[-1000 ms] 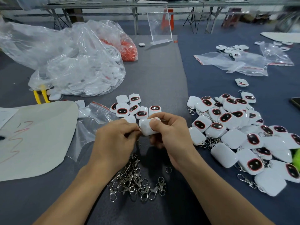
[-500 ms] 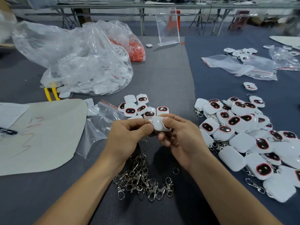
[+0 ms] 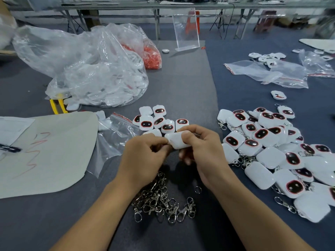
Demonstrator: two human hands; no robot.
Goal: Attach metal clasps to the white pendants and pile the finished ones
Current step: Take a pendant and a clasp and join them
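Note:
My right hand grips a white pendant, its plain back up, above the table's middle. My left hand pinches at the pendant's left end; what it pinches is mostly hidden by my fingers. Below my hands lies a heap of loose metal clasps, with a single split ring beside it. A small group of pendants without clasps lies just beyond my hands. To the right spreads a big pile of pendants with clasps on them.
A large clear bag of white parts and a bag of red pieces sit at the back left. Yellow-handled pliers, a beige sheet, a pen, empty zip bags and a clear acrylic stand also lie around.
My hands stay together on the pendant, only shifting their hold slightly. The head camera has tilted, so the whole scene sits a little lower and to the right.

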